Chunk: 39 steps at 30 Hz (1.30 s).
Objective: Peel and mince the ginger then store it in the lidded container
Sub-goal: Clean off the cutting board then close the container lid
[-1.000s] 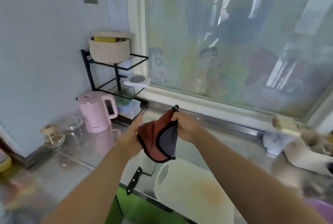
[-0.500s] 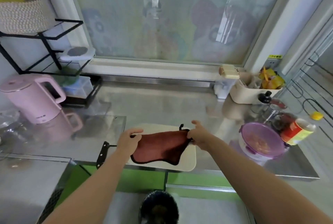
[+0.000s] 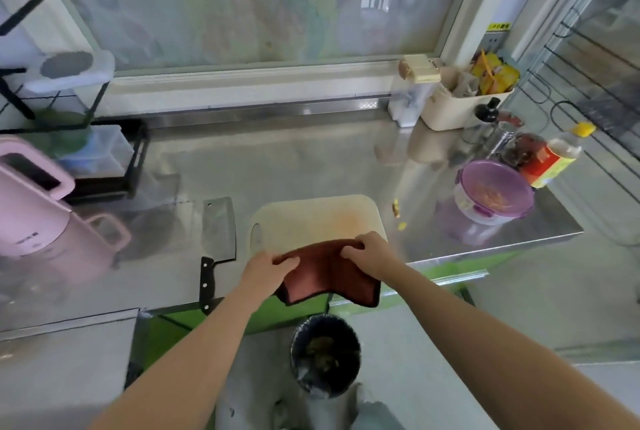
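Head cam: nearest me, the bin [image 3: 325, 353] sits below the counter edge. My left hand [image 3: 268, 268] and right hand [image 3: 369, 253] each grip an end of the red cloth [image 3: 329, 273]. Half a second ago it lay mid-board. Now it's dragged to the near edge of the cutting board [image 3: 311, 218], drooping over the bin. Looks like cleanup, so I'd say the ginger's done. The cleaver [image 3: 218, 232] lies left of the board. Farther right, the lidded container [image 3: 493, 192] is closed, apparently with the mince inside.
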{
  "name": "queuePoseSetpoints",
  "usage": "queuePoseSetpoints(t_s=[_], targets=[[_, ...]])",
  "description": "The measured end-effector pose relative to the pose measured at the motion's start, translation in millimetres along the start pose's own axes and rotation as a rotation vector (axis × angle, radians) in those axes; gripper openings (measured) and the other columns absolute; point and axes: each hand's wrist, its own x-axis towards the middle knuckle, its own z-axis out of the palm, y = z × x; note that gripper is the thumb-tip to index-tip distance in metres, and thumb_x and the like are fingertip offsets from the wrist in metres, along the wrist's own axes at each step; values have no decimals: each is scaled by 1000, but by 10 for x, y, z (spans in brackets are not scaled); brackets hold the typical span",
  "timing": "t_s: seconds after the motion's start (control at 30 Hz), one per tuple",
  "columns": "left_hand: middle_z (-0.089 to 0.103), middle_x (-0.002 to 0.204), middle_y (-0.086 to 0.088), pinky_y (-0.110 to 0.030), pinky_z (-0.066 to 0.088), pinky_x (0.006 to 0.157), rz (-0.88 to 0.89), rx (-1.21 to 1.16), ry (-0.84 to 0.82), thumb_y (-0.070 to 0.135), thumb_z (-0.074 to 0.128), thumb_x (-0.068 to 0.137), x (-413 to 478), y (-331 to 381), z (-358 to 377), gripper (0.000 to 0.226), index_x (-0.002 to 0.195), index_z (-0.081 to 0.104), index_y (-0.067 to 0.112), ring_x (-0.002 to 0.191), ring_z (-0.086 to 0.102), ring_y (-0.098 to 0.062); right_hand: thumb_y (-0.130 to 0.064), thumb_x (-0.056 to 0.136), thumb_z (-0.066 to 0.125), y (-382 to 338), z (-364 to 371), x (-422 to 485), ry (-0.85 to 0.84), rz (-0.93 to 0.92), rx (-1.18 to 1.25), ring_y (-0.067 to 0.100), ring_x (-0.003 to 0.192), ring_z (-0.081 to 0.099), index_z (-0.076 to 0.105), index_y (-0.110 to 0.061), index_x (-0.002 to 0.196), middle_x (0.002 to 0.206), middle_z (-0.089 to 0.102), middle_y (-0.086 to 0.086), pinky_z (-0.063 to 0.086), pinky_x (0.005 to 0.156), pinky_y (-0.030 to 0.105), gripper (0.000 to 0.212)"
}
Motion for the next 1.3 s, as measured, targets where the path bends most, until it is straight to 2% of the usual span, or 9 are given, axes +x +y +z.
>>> queuePoseSetpoints(t_s=[0.1,0.2,0.3,0.43,0.53,0.7,0.87,1.2,1.3], targets=[[69,105,-20,-44,56,82,-118,-395,-124,32,51,99,-76,107,227,28,103,66,8,95,67,-29,-47,85,67,-47,250,-162,-258,195,645,19,100,62,48,-13,117,113,61,6,57,75,33,51],[70,110,-10,-30,56,80,-153,-502,-304,33,23,105,-119,215,427,47,115,63,9,101,66,-21,-33,78,79,26,440,-224,-349,118,608,15,103,60,34,-16,124,119,56,5,55,82,29,66],[73,102,-11,-26,52,69,-120,-499,-206,24,20,101,-42,217,504,54,102,71,8,81,67,-19,-13,82,73,202,442,-115,-288,113,539,15,93,60,36,-13,128,112,56,5,55,78,28,59],[56,132,-3,-34,45,94,66,325,175,26,48,96,277,-2,501,31,124,62,22,117,50,-19,0,86,62,304,152,226,-53,67,502,28,100,58,34,-20,121,110,53,8,55,82,39,49],[19,158,-7,-42,25,114,55,699,171,43,58,92,472,-158,471,63,146,31,28,145,16,-31,5,87,54,333,-135,635,80,-10,454,28,99,58,42,-26,114,109,55,10,54,84,43,42],[14,159,-10,-47,28,114,-75,705,202,59,59,84,616,-250,561,78,148,26,30,144,17,-35,1,86,49,491,-201,1281,186,-27,100,23,113,49,58,-14,113,131,42,13,42,86,8,32],[5,161,-9,-46,28,112,-81,791,153,69,66,70,603,-249,565,102,150,15,32,145,14,-35,-27,84,63,569,101,1363,192,-182,-373,35,118,32,46,-4,129,135,31,14,37,102,45,54],[-7,161,-10,-45,26,113,-68,877,113,72,67,67,549,-265,562,114,152,3,31,147,6,-35,0,71,50,672,329,798,-263,-614,-128,28,100,49,69,-4,109,111,55,10,41,92,32,42],[-7,161,-9,-45,24,114,-68,861,108,70,68,68,547,-253,562,114,152,3,30,147,5,-34,-4,69,45,567,168,968,-134,-521,4,24,104,50,69,-3,109,109,53,9,39,95,25,46]])
